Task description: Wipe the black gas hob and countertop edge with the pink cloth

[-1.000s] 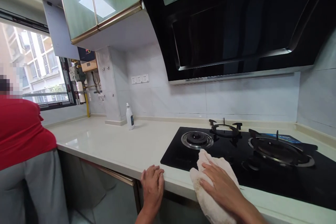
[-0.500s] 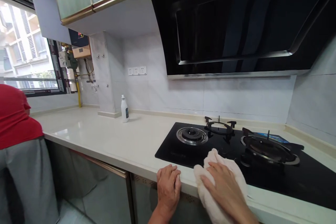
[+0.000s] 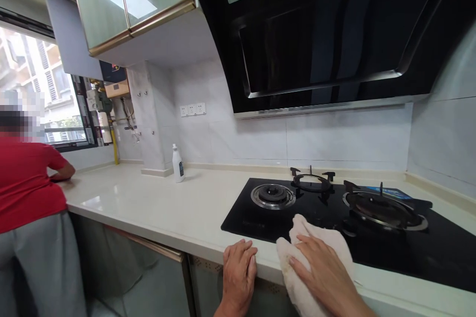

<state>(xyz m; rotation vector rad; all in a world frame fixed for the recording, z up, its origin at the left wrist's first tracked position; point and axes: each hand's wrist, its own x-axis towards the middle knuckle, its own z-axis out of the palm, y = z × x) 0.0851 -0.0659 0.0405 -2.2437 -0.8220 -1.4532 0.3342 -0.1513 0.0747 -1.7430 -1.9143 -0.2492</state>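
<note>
My right hand (image 3: 323,268) presses on a white cloth (image 3: 297,280), its fingers spread over the fabric and the thumb along its left side. The cloth lies over the front edge of a black glass gas stove (image 3: 245,215) and hangs down past the counter edge. My left hand (image 3: 240,271) rests on the edge of the pale countertop (image 3: 148,203), fingers laid over it, holding nothing. On the stove's left, the burner (image 3: 273,194) has its pan support off. That black pan support (image 3: 311,182) stands behind it. Another burner (image 3: 383,209) sits farther right.
A white bottle (image 3: 178,164) stands on the counter near the wall pillar. Above the stove slants a black range hood (image 3: 320,44). At the left, a person in a red shirt (image 3: 29,178) leans on the counter by the window. Cabinet doors (image 3: 148,277) lie below.
The camera view has tilted slightly upward. More of the person at the left shows, with an arm on the counter. My hands and the cloth have hardly moved.
</note>
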